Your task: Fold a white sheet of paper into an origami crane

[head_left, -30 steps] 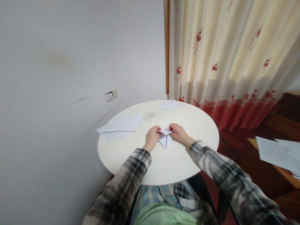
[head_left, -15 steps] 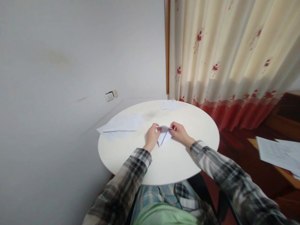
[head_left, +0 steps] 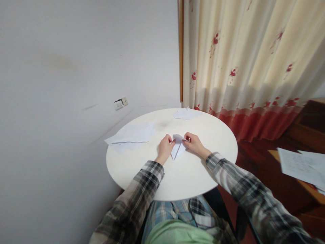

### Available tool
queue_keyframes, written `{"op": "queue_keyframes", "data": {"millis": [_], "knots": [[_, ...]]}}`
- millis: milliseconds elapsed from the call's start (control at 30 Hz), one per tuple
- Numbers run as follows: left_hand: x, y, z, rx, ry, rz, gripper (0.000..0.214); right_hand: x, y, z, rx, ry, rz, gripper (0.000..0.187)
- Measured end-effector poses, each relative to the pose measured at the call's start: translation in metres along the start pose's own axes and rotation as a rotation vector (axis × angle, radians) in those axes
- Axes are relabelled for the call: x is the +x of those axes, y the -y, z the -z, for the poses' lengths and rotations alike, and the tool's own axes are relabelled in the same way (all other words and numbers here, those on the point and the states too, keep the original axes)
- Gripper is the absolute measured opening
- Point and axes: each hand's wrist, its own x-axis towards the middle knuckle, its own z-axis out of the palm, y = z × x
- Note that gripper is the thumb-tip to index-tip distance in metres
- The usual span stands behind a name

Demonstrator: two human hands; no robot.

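A small folded sheet of white paper (head_left: 178,149) is held between my two hands, over the middle of the round white table (head_left: 177,183). Its lower end comes to a point toward me, and a crease or gap runs down its middle. My left hand (head_left: 165,147) pinches the paper's left edge between thumb and fingers. On the opposite side, my right hand (head_left: 194,142) grips the upper right edge, fingertips closed on it. The top flap stands slightly raised between the hands.
A stack of white paper (head_left: 132,133) lies at the table's left, overhanging the edge. More paper pieces (head_left: 186,114) rest at the far edge. Beyond are a wall with a socket (head_left: 118,105) and a flowered curtain (head_left: 236,61). Written sheets (head_left: 299,167) lie on wooden furniture at right.
The paper's top left corner has come free of my left fingers and now shows above them. My left hand has shifted slightly; my right hand stays nearly in place.
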Motion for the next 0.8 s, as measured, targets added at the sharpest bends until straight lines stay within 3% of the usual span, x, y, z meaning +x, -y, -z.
{"op": "queue_keyframes", "data": {"millis": [300,800], "knots": [[0.0007,0.0000,-0.0029,0.015,0.043,-0.025,0.014,-0.0002,0.0023,0.0001,-0.019,0.021,-0.008,0.002],[-0.0017,-0.0007,-0.0059,-0.247,0.131,-0.187,0.025,-0.0003,0.0005,0.0003,-0.031,0.041,-0.012,0.003]]}}
